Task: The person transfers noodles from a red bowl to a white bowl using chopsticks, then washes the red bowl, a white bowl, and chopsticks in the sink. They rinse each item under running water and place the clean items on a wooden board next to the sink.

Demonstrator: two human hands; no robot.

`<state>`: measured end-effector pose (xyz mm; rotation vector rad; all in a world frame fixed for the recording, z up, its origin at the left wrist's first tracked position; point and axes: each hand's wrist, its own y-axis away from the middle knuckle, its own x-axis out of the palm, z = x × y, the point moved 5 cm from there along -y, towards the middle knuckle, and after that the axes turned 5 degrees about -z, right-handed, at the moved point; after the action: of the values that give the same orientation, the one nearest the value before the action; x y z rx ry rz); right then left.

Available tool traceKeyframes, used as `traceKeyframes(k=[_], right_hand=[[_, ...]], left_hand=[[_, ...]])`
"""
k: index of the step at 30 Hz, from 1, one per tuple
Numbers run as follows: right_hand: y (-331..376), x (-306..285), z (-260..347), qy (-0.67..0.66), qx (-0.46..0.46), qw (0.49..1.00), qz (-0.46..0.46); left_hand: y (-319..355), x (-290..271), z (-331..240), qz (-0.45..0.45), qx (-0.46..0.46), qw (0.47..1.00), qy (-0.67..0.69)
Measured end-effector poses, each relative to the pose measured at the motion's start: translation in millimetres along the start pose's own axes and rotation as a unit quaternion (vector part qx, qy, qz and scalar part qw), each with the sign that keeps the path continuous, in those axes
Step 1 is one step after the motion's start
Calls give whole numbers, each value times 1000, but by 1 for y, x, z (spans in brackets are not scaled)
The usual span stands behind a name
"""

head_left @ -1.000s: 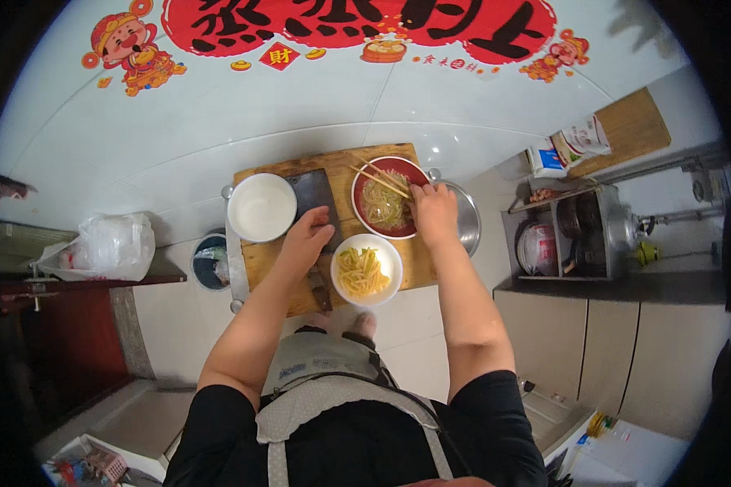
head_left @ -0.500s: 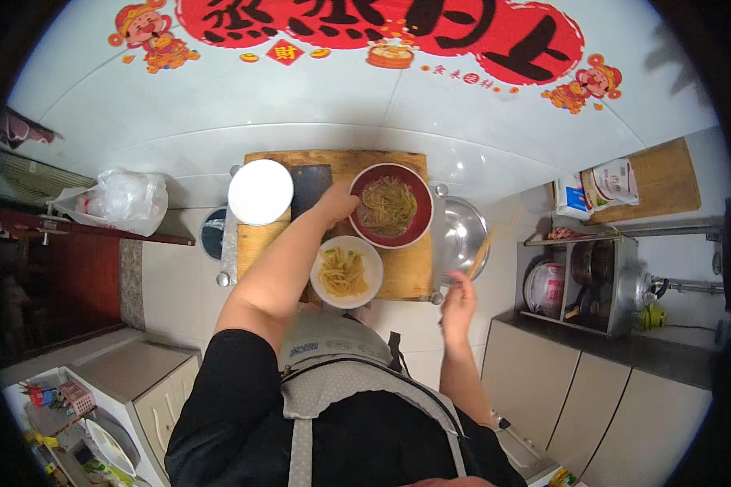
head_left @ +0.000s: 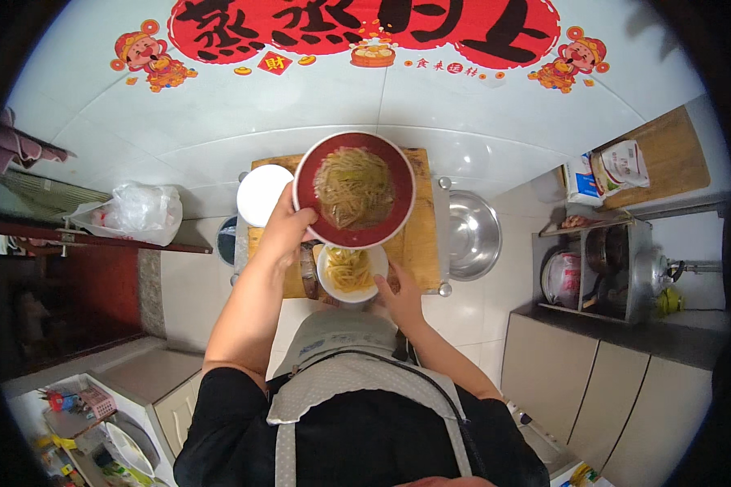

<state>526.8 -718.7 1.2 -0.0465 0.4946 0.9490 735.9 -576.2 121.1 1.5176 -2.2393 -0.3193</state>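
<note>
- Two hands are working over the wooden tabletop [head_left: 418, 235], the left hand [head_left: 284, 227] high and the right hand [head_left: 400, 299] lower and nearer the body
- The left hand's grip is pinching the red-lined bowl [head_left: 400, 183] at its near left side, with the thumb lying over the rim; the fingers underneath are hiding from view
- The red-lined bowl is hanging above the tabletop, covering the far edge of a white bowl [head_left: 376, 264] and part of a plain white round bowl [head_left: 262, 196] at the left
- Pale shredded strips [head_left: 351, 188] are lying in the red-lined bowl and looking wet, so holding the bowl level and moving it slowly is probably mattering most
- One-sided support is likely letting the far rim dip; spreading the hidden fingers well under the base is seeming the safer way
- The right hand is resting at the right rim of the white bowl, where yellow strips [head_left: 347, 272] are showing; whether that grip is pinching the rim or only touching it, I cannot tell
- The white bowl is sitting by the near edge, so steadying it is looking wise
- A steel basin [head_left: 473, 231] is standing just beyond the right edge
</note>
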Motion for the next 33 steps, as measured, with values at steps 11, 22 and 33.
traceKeyframes(k=[11, 22, 33], right_hand=[[-11, 8, 16, 53, -18, 998, -40], [-96, -6, 40, 30, -13, 989, -144], [-106, -54, 22, -28, 21, 976, -216]], left_hand=[[71, -104, 7, -64, 10, 992, 107], [96, -133, 15, -73, -2, 985, 159], [90, -126, 25, -65, -9, 982, 177]])
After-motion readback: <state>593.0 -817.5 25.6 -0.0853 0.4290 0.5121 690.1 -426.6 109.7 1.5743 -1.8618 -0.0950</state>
